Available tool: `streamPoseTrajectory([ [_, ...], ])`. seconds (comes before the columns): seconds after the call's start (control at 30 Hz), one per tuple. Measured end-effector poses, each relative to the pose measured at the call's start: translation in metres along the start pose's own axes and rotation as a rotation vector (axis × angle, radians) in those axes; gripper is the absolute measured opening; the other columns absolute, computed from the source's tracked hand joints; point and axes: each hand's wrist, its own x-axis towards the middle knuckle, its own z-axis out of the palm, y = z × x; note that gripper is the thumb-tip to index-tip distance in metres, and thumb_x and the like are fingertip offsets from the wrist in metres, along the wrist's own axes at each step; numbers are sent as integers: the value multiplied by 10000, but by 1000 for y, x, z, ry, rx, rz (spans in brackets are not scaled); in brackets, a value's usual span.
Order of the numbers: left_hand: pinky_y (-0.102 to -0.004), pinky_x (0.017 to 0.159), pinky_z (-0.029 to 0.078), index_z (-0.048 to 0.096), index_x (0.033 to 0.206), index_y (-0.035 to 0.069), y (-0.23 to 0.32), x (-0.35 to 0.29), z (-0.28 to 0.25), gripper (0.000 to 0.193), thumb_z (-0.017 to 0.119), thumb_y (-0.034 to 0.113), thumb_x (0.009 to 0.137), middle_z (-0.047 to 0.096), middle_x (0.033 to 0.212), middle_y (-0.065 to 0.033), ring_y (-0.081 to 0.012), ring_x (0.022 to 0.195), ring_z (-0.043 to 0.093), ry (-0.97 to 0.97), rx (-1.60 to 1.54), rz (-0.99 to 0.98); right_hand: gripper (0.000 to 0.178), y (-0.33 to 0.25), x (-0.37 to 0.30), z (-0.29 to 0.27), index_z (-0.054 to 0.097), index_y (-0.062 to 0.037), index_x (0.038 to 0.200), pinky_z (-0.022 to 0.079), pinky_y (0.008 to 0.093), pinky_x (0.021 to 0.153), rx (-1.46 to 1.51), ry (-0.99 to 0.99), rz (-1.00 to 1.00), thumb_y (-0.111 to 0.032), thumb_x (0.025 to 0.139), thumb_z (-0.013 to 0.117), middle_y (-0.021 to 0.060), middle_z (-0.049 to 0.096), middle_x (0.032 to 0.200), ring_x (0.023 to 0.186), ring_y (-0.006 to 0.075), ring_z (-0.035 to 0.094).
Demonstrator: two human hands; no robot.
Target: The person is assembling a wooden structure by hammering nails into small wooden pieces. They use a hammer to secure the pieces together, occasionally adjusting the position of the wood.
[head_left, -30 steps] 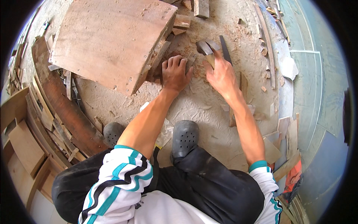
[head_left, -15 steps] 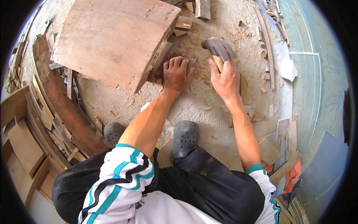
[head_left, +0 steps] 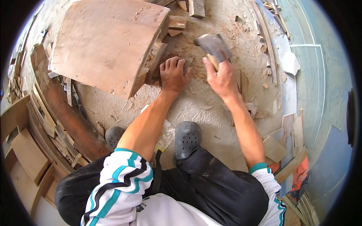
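Observation:
In my right hand is a hammer with a pale wooden handle. Its dark metal head, blurred by motion, is raised beyond the hand. My left hand is down close to the ground, its fingers bent over a small greyish piece of wood that shows only in part past the thumb. Just left of that hand stands a large block-like wooden form with a flat plywood top, nail marks along its edge and a rough layered side.
Wood offcuts lie beyond the form. A curved brown board and stacked wood pieces fill the left. At right are a long strip, a white lump and leaning boards. Sawdust covers the floor around my grey clogs.
The hammer and my right hand have moved slightly left, and the hammer head has tilted. My left hand stays bent beside the form. The whole view has shifted a little.

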Motion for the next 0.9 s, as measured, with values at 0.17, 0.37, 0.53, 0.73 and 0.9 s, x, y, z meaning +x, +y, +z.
streamPoseTrajectory([
  [0.17,-458,941,409,653,1091,108,-3,-1,3,389,788,318,793,615,1151,-67,-280,1122,570,-31,7,4,329,4,7,5,548,-78,1253,575,497,686,-129,-285,155,-174,951,639,261,698,877,782,461,689],
  [0.37,-458,944,408,653,1102,105,-2,-2,0,386,784,301,796,611,1158,-66,-281,1128,567,-48,15,-3,373,-19,18,-6,531,-76,1266,557,530,664,-12,-13,-24,-162,927,661,270,688,867,775,471,681],
  [0.53,-459,944,408,654,1102,108,0,-2,2,393,789,300,787,613,1154,-66,-280,1129,568,-45,4,2,341,-5,22,8,560,-45,1247,577,516,649,-93,-224,-40,-127,923,625,245,684,779,712,453,685],
  [0.73,-455,893,427,646,1072,109,-7,-3,2,391,785,317,771,614,1113,-77,-283,1080,580,6,26,22,344,-18,55,-19,613,19,1233,612,493,655,-288,-524,70,-92,908,598,274,708,810,728,403,731],
  [0.9,-453,923,417,654,1089,124,-4,-2,3,396,793,327,780,616,1134,-59,-275,1110,574,-18,-4,-2,486,-13,65,-17,512,15,1403,607,416,581,-326,-564,-55,-94,936,590,237,697,734,582,302,698],
])
